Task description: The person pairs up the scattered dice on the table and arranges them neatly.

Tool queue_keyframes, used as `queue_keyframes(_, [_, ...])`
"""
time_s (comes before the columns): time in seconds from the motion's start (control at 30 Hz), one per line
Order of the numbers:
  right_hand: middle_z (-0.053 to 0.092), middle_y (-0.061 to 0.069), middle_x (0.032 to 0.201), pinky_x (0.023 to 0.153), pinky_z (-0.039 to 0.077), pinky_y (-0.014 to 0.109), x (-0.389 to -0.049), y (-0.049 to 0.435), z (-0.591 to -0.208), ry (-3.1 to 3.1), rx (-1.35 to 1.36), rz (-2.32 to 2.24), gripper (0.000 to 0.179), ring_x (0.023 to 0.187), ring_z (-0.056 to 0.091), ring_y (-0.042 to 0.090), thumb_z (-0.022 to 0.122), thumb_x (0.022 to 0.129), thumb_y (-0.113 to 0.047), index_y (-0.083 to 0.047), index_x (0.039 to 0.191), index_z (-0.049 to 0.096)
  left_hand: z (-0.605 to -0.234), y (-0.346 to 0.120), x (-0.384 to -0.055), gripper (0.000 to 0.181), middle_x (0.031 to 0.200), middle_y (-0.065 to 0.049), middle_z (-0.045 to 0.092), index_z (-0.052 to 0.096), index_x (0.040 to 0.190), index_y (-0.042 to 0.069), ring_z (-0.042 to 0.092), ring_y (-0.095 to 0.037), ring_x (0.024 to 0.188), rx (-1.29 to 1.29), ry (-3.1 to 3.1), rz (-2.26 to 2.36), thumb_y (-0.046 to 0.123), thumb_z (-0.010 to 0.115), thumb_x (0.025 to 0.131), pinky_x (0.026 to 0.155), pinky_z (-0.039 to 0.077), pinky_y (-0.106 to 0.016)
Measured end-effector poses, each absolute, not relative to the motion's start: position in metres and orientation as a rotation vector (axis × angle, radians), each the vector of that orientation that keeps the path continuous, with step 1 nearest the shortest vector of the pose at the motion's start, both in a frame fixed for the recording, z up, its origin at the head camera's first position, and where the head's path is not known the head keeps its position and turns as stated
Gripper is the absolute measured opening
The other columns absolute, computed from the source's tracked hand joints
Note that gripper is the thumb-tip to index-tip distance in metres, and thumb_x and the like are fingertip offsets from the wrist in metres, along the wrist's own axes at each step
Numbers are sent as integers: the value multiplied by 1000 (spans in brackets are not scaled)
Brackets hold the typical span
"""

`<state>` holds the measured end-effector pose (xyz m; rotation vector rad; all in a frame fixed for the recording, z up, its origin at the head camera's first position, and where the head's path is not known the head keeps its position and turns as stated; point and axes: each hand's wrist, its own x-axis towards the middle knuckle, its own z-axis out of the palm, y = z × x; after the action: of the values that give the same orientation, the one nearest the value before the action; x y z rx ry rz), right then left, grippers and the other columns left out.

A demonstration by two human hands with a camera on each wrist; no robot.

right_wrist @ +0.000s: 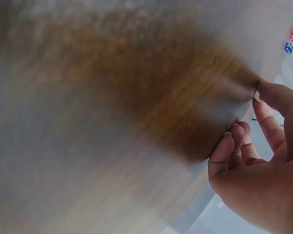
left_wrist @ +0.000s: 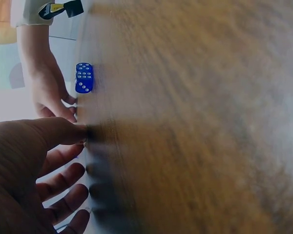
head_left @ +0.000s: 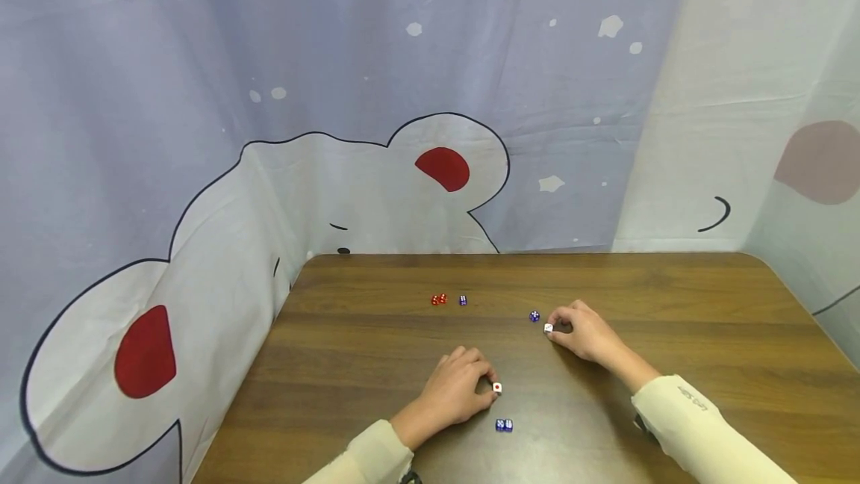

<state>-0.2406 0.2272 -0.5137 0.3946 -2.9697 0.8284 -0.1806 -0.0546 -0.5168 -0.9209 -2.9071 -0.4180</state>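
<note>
My left hand pinches a white die between thumb and index finger, its single red dot facing up. Farther back and to the right, my right hand grips another white die by thumb and fingertip. Just beyond that die sits a blue die, a small gap away. Two blue dice stand side by side nearer me, below the left hand's die. In the left wrist view the left thumb and fingers hide the held die. A sliver of white and red shows at the right fingertips.
Toward the back of the wooden table lie two red dice close together, with a lone blue die to their right. A printed curtain hangs behind the table's far edge and along its left side.
</note>
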Motion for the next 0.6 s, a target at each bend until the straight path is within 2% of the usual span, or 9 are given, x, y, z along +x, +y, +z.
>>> queue_keyframes(0.6, [56,3,91,78,48,42,-219,209,-510,-2962,505,801,13,85,54,19,80,84,-20,-21,89,68,-519,-54,-181,15,95,14,58,70,88,28,50,-8,90,-945,-2875,-427,37,81,83,74,39,-25])
